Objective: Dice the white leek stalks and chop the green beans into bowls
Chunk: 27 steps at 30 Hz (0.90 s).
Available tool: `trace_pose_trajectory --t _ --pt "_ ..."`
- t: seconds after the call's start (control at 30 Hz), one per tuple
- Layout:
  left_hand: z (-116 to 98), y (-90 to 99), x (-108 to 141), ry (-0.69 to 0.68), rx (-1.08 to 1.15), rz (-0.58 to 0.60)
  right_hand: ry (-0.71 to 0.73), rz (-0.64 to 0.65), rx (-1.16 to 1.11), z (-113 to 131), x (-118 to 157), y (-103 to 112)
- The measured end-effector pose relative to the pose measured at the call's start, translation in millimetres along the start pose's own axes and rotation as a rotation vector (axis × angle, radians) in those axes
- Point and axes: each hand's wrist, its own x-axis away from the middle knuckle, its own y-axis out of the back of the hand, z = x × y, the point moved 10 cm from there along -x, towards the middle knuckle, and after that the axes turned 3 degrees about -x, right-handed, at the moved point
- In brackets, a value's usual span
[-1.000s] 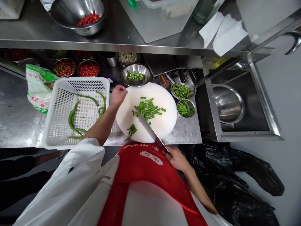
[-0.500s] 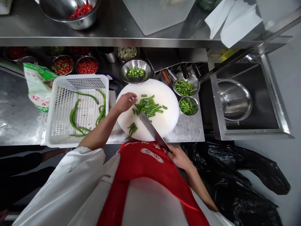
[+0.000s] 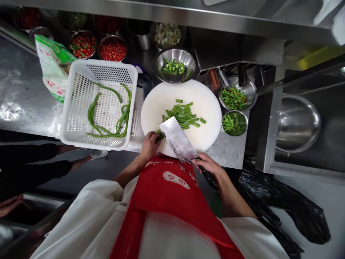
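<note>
My right hand (image 3: 208, 165) grips the dark handle of a cleaver (image 3: 179, 141), whose broad blade lies tilted over the near part of the round white cutting board (image 3: 207, 97). At the board's near left edge, the fingers of my left hand (image 3: 150, 145) are closed on a small bunch of green bean ends (image 3: 160, 136), partly hidden by the fingers and close to the blade. Beyond the blade, cut green bean pieces (image 3: 185, 114) lie in a loose pile mid-board.
Left of the board, a white plastic basket (image 3: 64, 122) holds several long beans. Steel bowls (image 3: 159, 73) of chopped vegetables stand behind and right. A sink with a large basin (image 3: 299, 122) is at the far right. Another person's arm (image 3: 81, 163) shows at lower left.
My left hand has come down from the pile's far left to the bean ends at the near edge. The cleaver has turned, showing its flat side. The view has shifted.
</note>
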Motion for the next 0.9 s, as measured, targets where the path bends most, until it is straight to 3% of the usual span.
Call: trace_pose_trajectory --t 0.27,0.4,0.5,0.63,0.73,0.8,0.83,0.9 --pt "12 7.2 -20 0.137 0.083 -0.103 0.057 0.023 -0.094 16 -11 -28" --pt "-2 27.0 -48 0.101 0.069 -0.182 0.099 -0.004 -0.211 42 -18 -45" --pt "-30 48.0 -104 -0.019 0.040 -0.183 0.166 -0.102 -0.303 76 -20 -42" --pt "-71 78.9 -223 -0.221 0.030 -0.202 0.293 -0.229 -0.425 121 -16 -22" --pt "-83 75.1 -305 -0.261 -0.005 -0.085 0.352 -0.320 -0.469 129 -5 -1" --pt "-85 63.4 -328 -0.268 -0.064 0.000 0.345 -0.385 -0.491 114 6 13" --pt "-87 58.9 -327 -0.291 -0.082 0.012 0.337 -0.418 -0.504 102 13 20" --pt "-93 53.3 -302 -0.369 -0.076 -0.017 0.331 -0.490 -0.541 72 29 32"
